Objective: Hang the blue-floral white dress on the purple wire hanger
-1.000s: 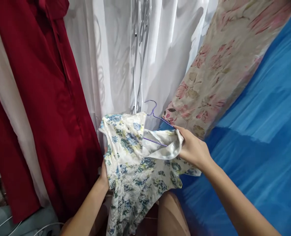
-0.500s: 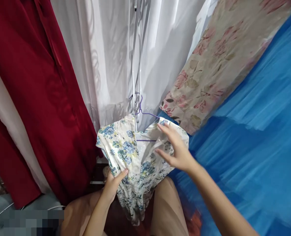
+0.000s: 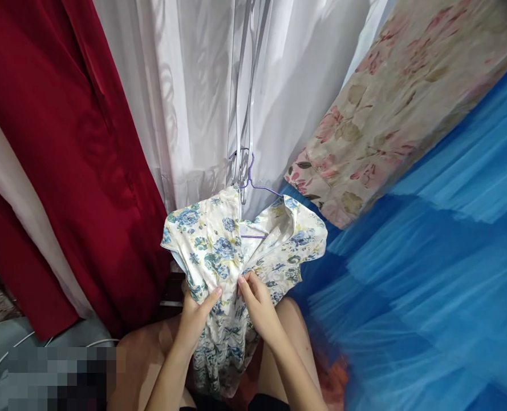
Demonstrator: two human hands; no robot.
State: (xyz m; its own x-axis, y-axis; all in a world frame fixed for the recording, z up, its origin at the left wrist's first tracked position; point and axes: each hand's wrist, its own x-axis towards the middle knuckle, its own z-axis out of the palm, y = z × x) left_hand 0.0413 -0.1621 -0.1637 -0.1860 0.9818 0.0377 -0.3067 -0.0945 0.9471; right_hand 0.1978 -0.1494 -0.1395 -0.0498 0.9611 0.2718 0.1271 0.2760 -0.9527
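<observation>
A small white garment (image 3: pixel 219 245) printed with blue flowers hangs on a thin purple wire hanger (image 3: pixel 253 185), just above my knees. My left hand (image 3: pixel 197 314) grips its left front edge, thumb on the cloth. My right hand (image 3: pixel 257 302) is pinched on the fabric at the middle of the front, close beside the left hand. The hanger's hook sits against a hanging strip of clear plastic (image 3: pixel 242 114); what it hooks onto is not visible.
A red garment (image 3: pixel 65 142) hangs at the left, white curtains (image 3: pixel 185 85) behind. At the right lie a pink-flowered cloth (image 3: pixel 398 97) and blue tulle fabric (image 3: pixel 428 274). White cables (image 3: pixel 5 354) run at the lower left. My bare knees (image 3: pixel 287 331) are below.
My right hand left the collar and shoulder and came down to the front of the garment, beside the left hand. The garment now hangs spread on the hanger.
</observation>
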